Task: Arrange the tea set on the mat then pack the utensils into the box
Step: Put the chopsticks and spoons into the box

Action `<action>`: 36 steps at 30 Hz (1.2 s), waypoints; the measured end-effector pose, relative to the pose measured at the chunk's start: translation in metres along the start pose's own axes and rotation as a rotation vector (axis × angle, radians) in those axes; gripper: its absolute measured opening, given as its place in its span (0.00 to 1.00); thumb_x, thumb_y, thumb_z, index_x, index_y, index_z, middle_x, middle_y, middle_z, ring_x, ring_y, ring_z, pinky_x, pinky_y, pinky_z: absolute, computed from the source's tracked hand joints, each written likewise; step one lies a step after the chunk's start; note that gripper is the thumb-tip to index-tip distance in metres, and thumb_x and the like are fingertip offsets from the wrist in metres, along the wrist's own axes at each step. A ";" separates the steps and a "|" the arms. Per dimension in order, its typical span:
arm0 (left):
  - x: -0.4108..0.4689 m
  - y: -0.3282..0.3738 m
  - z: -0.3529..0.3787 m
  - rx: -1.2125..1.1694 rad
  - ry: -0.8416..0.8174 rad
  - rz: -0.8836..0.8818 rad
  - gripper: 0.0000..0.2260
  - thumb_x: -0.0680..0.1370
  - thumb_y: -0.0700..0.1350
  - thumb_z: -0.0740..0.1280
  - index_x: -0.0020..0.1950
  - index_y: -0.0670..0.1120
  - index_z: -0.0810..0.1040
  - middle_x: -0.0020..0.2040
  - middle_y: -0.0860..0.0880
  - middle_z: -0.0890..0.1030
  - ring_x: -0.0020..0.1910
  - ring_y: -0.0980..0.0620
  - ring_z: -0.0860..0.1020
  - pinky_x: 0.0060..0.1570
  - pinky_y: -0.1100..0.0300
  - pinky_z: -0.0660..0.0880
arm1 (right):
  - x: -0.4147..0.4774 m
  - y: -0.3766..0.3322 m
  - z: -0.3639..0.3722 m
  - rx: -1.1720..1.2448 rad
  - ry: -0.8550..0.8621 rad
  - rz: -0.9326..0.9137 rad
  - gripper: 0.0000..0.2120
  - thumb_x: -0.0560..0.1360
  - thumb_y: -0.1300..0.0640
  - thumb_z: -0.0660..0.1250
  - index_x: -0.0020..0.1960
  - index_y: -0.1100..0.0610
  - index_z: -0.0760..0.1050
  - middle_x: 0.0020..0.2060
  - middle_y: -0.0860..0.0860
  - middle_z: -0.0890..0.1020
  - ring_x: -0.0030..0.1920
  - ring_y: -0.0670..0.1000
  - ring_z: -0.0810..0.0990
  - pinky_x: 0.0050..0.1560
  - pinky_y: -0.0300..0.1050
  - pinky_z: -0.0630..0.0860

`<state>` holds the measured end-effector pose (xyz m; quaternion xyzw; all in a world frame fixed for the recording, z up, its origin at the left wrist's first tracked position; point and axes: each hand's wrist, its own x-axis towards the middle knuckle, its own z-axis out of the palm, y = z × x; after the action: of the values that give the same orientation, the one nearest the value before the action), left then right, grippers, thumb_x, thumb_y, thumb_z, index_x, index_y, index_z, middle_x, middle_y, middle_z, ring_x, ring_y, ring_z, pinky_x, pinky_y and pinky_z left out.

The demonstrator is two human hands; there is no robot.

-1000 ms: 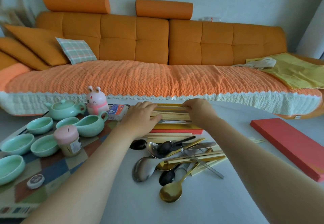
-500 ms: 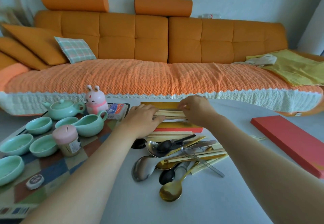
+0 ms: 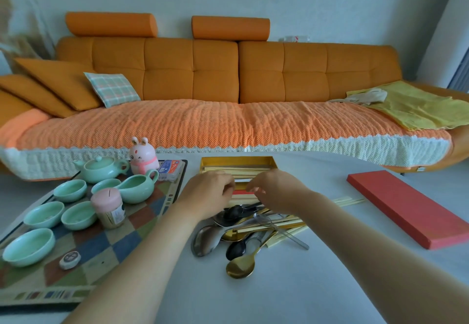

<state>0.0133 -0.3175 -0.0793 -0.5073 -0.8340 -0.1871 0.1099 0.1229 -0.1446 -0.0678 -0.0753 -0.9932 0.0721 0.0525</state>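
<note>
An open box [image 3: 272, 163] with a gold lining lies at the table's far middle, and pale chopsticks [image 3: 236, 170] lie inside it. My left hand [image 3: 208, 194] and my right hand [image 3: 276, 191] hover side by side over the box's near edge, fingers loosely curled, holding nothing I can see. Just below them is a pile of utensils [image 3: 248, 229]: silver, black and gold spoons and more chopsticks. The green tea set stands on the chequered mat [image 3: 114, 242] at left: teapot [image 3: 101, 168], pitcher [image 3: 138, 186] and several cups [image 3: 44, 214].
The red box lid [image 3: 406, 209] lies at right, with loose chopsticks [image 3: 347, 200] beside it. On the mat also stand a pink-lidded jar [image 3: 109, 208], a rabbit figurine [image 3: 143, 156], a small packet [image 3: 170, 168] and a round tin [image 3: 69, 260]. An orange sofa [image 3: 228, 75] runs behind the table.
Both hands have left the chopsticks lying in the box and drawn back toward me, closer together, over the box's near edge. The camera has tilted up a little.
</note>
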 end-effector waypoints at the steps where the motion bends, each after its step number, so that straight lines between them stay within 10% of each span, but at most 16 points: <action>1: -0.003 0.000 0.000 0.003 -0.032 -0.015 0.09 0.81 0.45 0.61 0.51 0.51 0.81 0.49 0.56 0.80 0.48 0.52 0.77 0.41 0.59 0.69 | -0.003 0.001 0.003 -0.029 -0.008 0.011 0.18 0.79 0.60 0.61 0.62 0.44 0.79 0.59 0.45 0.81 0.57 0.49 0.79 0.55 0.49 0.79; 19: -0.015 0.002 0.003 0.015 -0.254 -0.135 0.14 0.82 0.46 0.61 0.66 0.52 0.79 0.60 0.50 0.75 0.62 0.48 0.71 0.60 0.52 0.72 | -0.006 -0.009 0.021 -0.093 -0.012 0.034 0.19 0.77 0.65 0.66 0.63 0.47 0.78 0.58 0.47 0.78 0.56 0.51 0.78 0.56 0.47 0.78; 36: 0.015 -0.022 -0.012 -0.126 0.081 -0.134 0.07 0.81 0.46 0.65 0.55 0.51 0.82 0.54 0.53 0.82 0.52 0.51 0.78 0.53 0.53 0.75 | 0.017 0.005 -0.018 0.163 0.224 0.023 0.13 0.82 0.60 0.61 0.61 0.53 0.81 0.54 0.49 0.82 0.47 0.48 0.79 0.50 0.43 0.75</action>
<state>-0.0130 -0.3196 -0.0670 -0.4482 -0.8476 -0.2665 0.0984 0.1088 -0.1342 -0.0497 -0.0899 -0.9710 0.1441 0.1680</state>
